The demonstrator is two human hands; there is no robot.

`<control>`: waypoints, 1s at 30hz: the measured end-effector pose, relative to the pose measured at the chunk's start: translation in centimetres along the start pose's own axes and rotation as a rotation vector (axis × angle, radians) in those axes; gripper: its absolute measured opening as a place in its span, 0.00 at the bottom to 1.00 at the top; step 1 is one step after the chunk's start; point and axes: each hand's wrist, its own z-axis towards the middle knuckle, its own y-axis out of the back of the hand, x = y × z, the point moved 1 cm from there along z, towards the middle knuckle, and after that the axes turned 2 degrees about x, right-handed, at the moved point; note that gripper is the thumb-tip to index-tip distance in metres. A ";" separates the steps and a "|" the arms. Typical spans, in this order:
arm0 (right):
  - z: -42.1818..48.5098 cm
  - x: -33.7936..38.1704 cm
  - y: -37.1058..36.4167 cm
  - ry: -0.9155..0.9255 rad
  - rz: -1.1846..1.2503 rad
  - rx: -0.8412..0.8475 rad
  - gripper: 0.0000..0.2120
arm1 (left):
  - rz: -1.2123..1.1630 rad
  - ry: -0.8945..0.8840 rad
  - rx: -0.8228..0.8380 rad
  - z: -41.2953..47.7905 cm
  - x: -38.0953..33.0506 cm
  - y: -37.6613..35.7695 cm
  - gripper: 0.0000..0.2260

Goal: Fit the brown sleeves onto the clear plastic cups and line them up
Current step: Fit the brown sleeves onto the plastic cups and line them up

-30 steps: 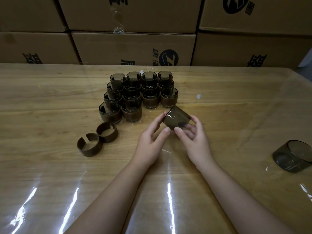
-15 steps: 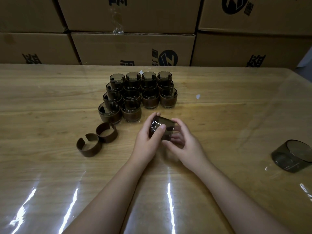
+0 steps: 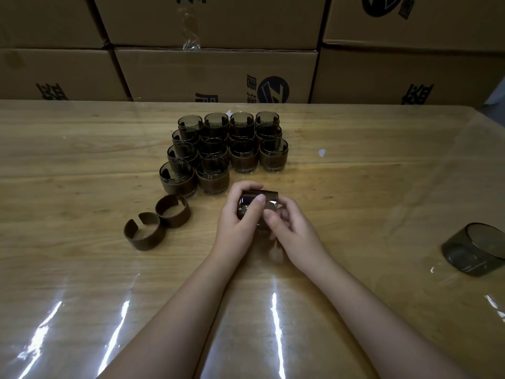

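Head view, both hands [image 3: 240,222] [image 3: 293,228] gripping sleeved cup [image 3: 258,202], sleeved cups [image 3: 226,151] grouped behind

Held cup [image 3: 258,205]: its lower body is being covered by the fingers of the left hand [image 3: 239,224] and the right hand [image 3: 291,228]; whether a sleeve is being carried on it cannot be told.
Grouped cups [image 3: 226,149]: the back rows are being hidden in part by the rows in front, so the sleeves there are barely being shown.
Lone cup [image 3: 474,248]: its right side is being cut off by the picture's edge.
Cardboard boxes [image 3: 216,72]: the tops are being cropped, and the printed marks are being cut by the desk [image 3: 82,269] edge.
Forearms: both are being cut off at the bottom edge.
White speck [image 3: 322,152]: too small to be identified.
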 end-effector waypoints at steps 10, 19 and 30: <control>-0.8 1.1 0.5 0.566 -0.509 -0.063 0.31 | -0.315 0.284 -0.059 1.1 0.4 0.4 0.09; -1.3 1.9 0.1 0.609 -0.731 -0.138 0.27 | -0.152 0.180 0.000 0.8 0.2 0.0 0.12; -0.9 1.8 -0.2 0.173 -0.151 -0.163 0.21 | 0.199 -0.130 0.048 -0.4 0.1 -1.1 0.11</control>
